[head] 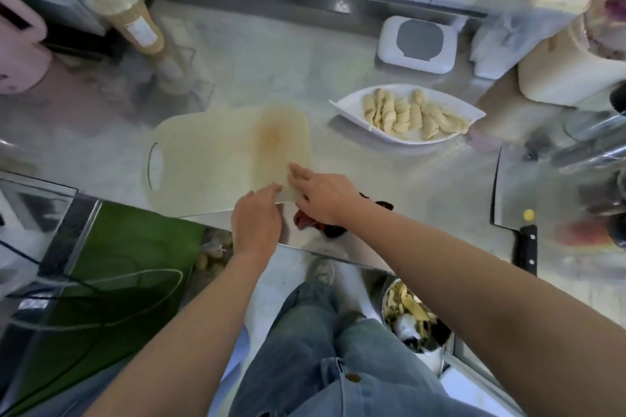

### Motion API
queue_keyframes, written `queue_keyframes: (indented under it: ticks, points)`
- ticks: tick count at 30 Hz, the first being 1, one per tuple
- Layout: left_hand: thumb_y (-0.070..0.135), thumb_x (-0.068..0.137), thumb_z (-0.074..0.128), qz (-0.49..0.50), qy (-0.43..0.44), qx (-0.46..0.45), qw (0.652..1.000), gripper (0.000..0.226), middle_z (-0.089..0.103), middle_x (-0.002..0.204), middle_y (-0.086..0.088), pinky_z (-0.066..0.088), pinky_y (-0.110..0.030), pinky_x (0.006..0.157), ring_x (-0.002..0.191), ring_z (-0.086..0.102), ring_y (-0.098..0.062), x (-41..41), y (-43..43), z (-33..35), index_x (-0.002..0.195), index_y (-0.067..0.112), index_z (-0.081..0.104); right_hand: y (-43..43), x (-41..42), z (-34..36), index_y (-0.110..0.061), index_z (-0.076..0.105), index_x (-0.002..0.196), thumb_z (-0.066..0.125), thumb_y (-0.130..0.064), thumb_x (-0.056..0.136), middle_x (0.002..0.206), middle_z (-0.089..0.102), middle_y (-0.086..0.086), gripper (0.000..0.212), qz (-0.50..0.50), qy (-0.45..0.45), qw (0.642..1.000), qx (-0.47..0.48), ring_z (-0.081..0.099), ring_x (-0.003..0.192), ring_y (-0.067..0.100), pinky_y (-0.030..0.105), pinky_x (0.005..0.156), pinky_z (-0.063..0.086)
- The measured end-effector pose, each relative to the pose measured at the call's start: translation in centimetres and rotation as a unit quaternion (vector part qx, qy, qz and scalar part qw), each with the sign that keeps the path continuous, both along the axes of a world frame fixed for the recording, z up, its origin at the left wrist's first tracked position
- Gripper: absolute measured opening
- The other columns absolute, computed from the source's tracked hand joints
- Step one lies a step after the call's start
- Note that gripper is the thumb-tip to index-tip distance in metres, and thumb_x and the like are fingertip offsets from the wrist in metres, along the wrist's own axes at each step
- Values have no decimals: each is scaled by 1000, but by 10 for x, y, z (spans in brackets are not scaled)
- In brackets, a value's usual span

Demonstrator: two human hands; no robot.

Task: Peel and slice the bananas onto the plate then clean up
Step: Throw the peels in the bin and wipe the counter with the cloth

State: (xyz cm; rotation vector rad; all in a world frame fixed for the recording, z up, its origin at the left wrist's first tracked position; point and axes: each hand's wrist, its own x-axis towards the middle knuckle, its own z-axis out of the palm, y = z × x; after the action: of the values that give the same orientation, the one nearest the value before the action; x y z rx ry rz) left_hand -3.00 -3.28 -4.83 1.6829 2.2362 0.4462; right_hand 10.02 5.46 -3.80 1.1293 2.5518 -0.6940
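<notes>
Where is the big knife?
The big knife lies flat on the counter at the right of the head view, nearer than the plate of banana slices.

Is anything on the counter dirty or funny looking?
Yes. The cutting board has an orange-brown stain on its right part, so it looks dirty. The banana slices lie neatly on the plate, and nothing looks spilled.
</notes>
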Motion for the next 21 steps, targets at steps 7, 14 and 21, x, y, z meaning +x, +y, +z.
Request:
queue_keyframes:
  ticks: [7, 14, 21]
  points:
    - [26, 102, 30, 47, 89, -206, 973, 56, -8, 161, -14, 4, -57, 117, 147, -6, -37, -18, -1, -8, 154, 31, 10, -22, 33, -1, -25, 23, 150, 30, -35, 98, 159, 5, -16, 54, -1, -27, 1000, 6, 56, 114, 22, 30, 72, 37]
    - [31, 103, 28, -16, 91, -202, 975, 56, -7, 161, -14, 9, -52, 118, 147, -4, -36, 28, -28, -14, 154, 32, 4, -55, 85, -4, -18, 55, 123, 30, -37, 97, 138, 53, -4, 41, -17, -35, 996, 84, 63, 91, 26, 32, 65, 44]
    - [34, 103, 26, -117, 132, -202, 964, 56, -5, 161, -12, 13, -50, 118, 147, 0, -36, 90, -50, -14, 154, 32, 3, -98, 152, -1, -15, 57, 86, 34, -40, 93, 88, 69, 1, 34, -96, -34, 987, 126, 60, 65, 26, 29, 53, 39]
